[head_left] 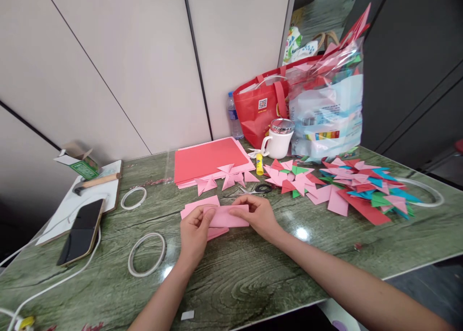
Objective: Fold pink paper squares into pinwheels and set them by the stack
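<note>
A folded strip of pink paper is held between my two hands over the table. My left hand pinches its left end with the thumb on top. At the right end, my right hand grips it between thumb and fingers. More pink paper sheets lie beneath and behind the strip, partly covered by my left hand. Just beyond my hands are scissors with black handles and several folded pink paper pieces.
Red and pink sheets are stacked at the back. Piles of coloured folded paper spread rightward near a glue stick, white mug, red bag and plastic bag. Leftward lie white rings, a phone and a hammer.
</note>
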The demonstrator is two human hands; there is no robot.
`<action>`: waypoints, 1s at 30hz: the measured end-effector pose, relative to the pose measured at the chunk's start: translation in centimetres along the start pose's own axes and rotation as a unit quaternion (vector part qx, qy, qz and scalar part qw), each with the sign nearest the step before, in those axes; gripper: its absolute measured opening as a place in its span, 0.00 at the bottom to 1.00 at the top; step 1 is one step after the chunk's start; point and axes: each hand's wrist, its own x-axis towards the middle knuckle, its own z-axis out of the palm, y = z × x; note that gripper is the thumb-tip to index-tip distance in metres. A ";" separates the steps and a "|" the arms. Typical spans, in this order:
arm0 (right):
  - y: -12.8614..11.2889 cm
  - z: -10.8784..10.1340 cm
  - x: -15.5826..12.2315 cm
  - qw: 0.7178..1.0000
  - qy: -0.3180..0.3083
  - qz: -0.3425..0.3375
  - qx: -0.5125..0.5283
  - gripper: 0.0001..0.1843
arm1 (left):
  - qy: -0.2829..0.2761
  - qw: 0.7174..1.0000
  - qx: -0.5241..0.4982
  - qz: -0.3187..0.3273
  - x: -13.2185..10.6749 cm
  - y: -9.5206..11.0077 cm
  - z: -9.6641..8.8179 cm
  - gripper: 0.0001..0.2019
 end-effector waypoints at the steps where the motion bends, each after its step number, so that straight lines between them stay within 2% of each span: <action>1: 0.1 0.0 0.0 1.000 0.005 0.001 0.011 0.12 | 0.005 1.000 -0.008 -0.002 0.0 -0.1 0.0 0.12; 6: 0.4 0.1 0.2 0.999 0.037 0.012 0.031 0.13 | 0.019 0.998 -0.050 -0.013 0.3 -0.4 0.0 0.12; 12: 0.5 0.0 0.2 0.999 0.034 0.020 0.036 0.12 | 0.025 0.997 -0.064 -0.020 0.3 -0.2 0.1 0.12; 19: 0.2 -0.1 0.4 0.999 -0.037 0.006 0.027 0.06 | 0.005 1.000 -0.003 0.008 0.3 0.2 0.0 0.09; 23: 0.1 -0.1 0.4 0.999 -0.049 -0.009 -0.006 0.05 | -0.005 1.000 0.010 0.006 0.1 0.3 0.1 0.10; 30: 0.0 -0.1 0.1 0.998 -0.067 -0.004 0.005 0.06 | -0.032 0.999 0.012 -0.008 -0.2 0.4 0.4 0.10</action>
